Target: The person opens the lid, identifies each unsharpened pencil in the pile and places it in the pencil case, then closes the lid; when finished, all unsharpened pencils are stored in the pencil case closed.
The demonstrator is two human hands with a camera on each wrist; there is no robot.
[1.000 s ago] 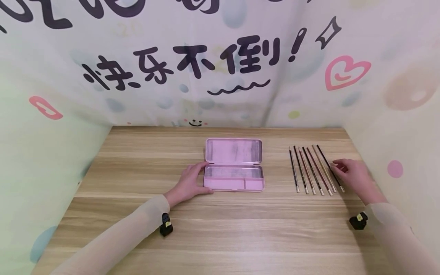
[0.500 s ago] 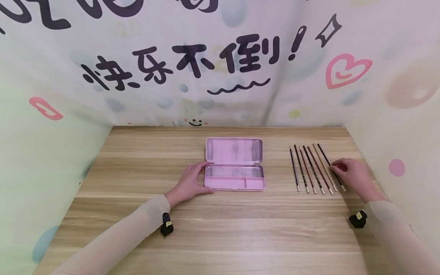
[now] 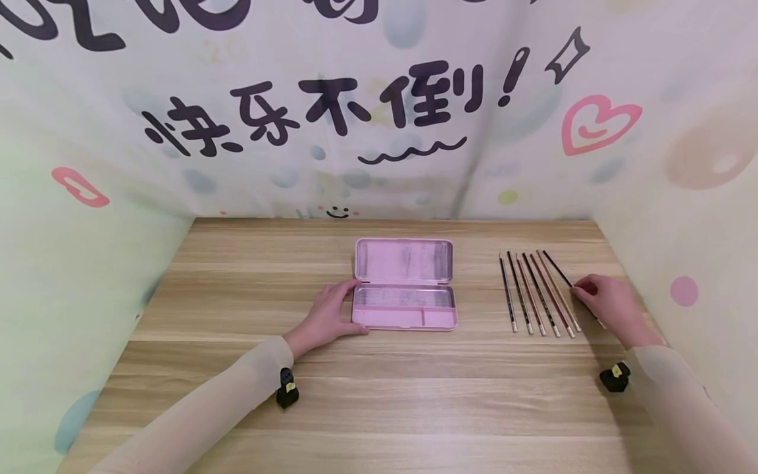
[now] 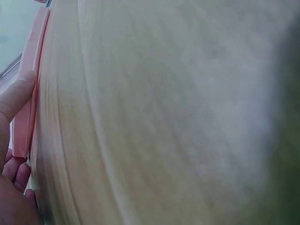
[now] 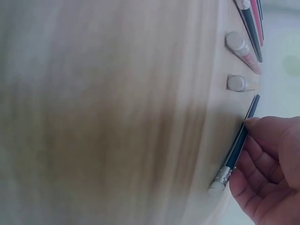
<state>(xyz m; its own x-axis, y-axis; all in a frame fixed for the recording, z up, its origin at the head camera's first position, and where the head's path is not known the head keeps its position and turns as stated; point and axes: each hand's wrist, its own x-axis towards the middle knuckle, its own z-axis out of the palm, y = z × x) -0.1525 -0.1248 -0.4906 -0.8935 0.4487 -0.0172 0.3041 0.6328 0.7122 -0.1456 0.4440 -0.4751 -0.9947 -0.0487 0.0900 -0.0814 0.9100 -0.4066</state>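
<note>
A pink pencil case [image 3: 379, 318] lies with its lid [image 3: 403, 260] raised back on the wooden table. My left hand [image 3: 322, 317] grips the case's left end, thumb at the front edge and fingers towards the hinge side. The left wrist view shows that thumb against the pink side wall [image 4: 23, 126]. At the right, my right hand [image 3: 611, 308] pinches a black pencil [image 3: 556, 266] between thumb and fingers. The right wrist view shows this pencil [image 5: 238, 147] slanting along the tabletop, its white eraser end nearest the camera. In the head view, the fingers cover its middle.
Several pencils with dark, red and tan barrels, among them a dark one [image 3: 508, 293], lie in a row left of my right hand. The wooden table [image 3: 414, 395] meets a printed cloth wall [image 3: 266, 184] at the back and walls at both sides.
My right fingers have closed on the black pencil at the row's right end. Its eraser end has swung right, away from the neighbouring pencil. My left hand and the case have stayed put.
</note>
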